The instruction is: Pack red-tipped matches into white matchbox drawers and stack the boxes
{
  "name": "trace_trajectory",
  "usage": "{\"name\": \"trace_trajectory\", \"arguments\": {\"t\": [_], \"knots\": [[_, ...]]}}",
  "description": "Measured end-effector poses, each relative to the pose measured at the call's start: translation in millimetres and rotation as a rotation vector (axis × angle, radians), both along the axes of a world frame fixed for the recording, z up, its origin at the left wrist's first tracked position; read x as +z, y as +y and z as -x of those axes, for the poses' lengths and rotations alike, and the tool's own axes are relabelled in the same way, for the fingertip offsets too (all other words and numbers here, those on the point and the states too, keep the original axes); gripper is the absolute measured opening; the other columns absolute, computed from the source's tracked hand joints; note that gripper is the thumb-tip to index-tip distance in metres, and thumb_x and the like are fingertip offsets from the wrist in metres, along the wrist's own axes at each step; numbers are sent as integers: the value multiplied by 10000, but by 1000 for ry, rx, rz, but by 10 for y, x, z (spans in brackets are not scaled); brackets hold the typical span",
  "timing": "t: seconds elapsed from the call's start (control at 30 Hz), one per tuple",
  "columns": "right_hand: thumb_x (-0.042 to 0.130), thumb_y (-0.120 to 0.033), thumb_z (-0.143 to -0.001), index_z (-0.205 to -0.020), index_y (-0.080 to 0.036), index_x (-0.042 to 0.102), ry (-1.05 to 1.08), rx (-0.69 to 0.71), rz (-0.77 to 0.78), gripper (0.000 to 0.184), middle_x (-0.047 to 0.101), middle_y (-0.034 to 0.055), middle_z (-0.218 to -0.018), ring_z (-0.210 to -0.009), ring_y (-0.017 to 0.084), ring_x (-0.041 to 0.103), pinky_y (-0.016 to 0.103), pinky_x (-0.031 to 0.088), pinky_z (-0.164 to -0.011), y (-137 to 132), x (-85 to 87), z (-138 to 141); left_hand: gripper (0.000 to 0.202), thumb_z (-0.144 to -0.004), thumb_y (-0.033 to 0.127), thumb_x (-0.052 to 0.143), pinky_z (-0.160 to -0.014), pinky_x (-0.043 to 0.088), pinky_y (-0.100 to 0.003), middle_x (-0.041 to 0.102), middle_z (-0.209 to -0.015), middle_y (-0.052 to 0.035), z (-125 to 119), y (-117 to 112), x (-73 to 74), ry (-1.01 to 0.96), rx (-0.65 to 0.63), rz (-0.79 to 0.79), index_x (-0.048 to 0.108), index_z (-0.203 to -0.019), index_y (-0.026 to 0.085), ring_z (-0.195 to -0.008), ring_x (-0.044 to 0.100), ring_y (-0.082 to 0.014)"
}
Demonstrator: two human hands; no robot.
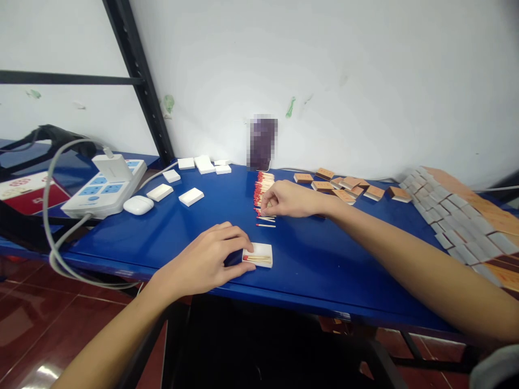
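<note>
My left hand (214,254) grips a small white matchbox tray (259,248) near the table's front edge, thumb on the near side and fingers at the far side. A few red-tipped matches (257,259) lie along the tray's near side. Farther back, my right hand (286,199) reaches over a long row of red-headed matches (265,181). Its thumb and fingers are pinched together at the near part of that row, and whatever is between the fingertips is hidden. Some loose matches (266,225) lie just in front of it.
Several white trays (191,196) lie at the back left beside a white earbud case (138,205) and a power strip (105,189). Brown matchbox sleeves (322,186) are scattered at the back right. Grey-and-wood pieces (458,216) cover the right side. A phone (263,143) leans on the wall.
</note>
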State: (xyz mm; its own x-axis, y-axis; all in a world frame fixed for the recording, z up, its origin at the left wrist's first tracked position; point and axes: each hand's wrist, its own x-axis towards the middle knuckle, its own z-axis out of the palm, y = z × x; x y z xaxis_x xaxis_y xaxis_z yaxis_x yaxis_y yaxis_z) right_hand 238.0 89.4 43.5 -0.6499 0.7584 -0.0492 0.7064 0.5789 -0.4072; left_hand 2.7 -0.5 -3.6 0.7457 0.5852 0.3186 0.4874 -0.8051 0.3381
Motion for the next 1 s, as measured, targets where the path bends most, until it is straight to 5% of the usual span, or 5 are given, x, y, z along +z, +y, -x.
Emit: {"name": "trace_trajectory", "arguments": {"t": [0.47,0.73,1.0], "knots": [[660,-366,-806,-789,-153,726,-24,21,-23,224,578,-12,-615,-557,106,487,254,338,-577,-10,8,-10,180,-949,342,618,-864,461,-353,665,-1054,-57,-7,6,-2,6,-1,7,665,-1044,197,-948,579,-204],[737,-638,-675,-1160,-157,622,-222,-3,39,693,657,39,-812,-674,179,558,274,368,-605,16,52,-106,175,-937,337,635,-894,465,-354,672,-1050,-57,-5,-9,5,3,3,-4,667,-1033,194,-960,598,-204],[663,-394,-806,-916,-172,688,-193,39,13,250,654,30,-734,-623,153,557,265,359,-562,-22,16,-40,168,-937,329,634,-868,466,-338,668,-1042,-49,-6,0,2,-7,4,-1,667,-1049,208,-952,595,-200]]}}
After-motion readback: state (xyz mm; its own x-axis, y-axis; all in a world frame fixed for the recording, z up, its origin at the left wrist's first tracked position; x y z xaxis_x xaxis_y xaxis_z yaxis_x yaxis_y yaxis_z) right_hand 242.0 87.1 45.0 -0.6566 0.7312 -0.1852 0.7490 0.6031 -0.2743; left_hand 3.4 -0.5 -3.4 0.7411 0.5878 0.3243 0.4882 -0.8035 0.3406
